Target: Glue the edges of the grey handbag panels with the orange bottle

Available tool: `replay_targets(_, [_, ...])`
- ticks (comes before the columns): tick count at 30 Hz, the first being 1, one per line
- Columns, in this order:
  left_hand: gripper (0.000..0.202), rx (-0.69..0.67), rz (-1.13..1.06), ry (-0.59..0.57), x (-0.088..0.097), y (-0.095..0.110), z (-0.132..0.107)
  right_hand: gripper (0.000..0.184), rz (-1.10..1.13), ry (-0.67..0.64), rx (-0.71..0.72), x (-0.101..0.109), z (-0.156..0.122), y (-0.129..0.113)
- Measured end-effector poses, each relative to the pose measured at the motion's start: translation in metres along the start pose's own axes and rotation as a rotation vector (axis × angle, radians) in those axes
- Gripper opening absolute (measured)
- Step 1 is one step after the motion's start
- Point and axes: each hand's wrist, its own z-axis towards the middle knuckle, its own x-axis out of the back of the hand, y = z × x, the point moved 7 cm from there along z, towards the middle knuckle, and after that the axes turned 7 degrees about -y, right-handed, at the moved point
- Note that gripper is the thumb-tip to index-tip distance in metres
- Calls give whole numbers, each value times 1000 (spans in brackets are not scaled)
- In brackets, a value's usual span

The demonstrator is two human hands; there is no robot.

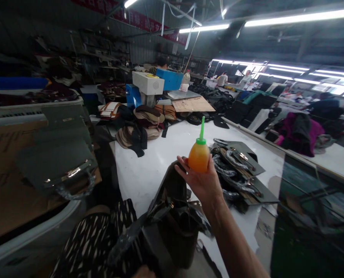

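My right hand [202, 185] is raised over the table, palm up, its fingers wrapped round a squeeze bottle [199, 157]. The bottle is upright, orange, with a green collar and a long green nozzle. Below it, a dark handbag [174, 227] with a plastic-wrapped handle [128, 237] stands between me and the table edge, its upper part folded and a small metal fitting showing. Only a sliver of my left hand [144, 272] shows at the bottom edge, close to the bag; its fingers are hidden.
Dark bag panels [238, 170] with wrapped handles are piled on the white table [154, 150], right of the bottle. Cut pieces [131, 137] lie at the back left, before a white-and-blue machine [149, 83]. At left, a bin [62, 216] holds cardboard and another panel [59, 154].
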Motion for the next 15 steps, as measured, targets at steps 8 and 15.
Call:
replay_targets(8, [71, 305, 87, 509, 92, -10, 13, 50, -10, -3, 21, 0, -2, 5])
replay_targets(15, [22, 470, -66, 244, 94, -48, 44, 45, -104, 24, 77, -1, -7, -11])
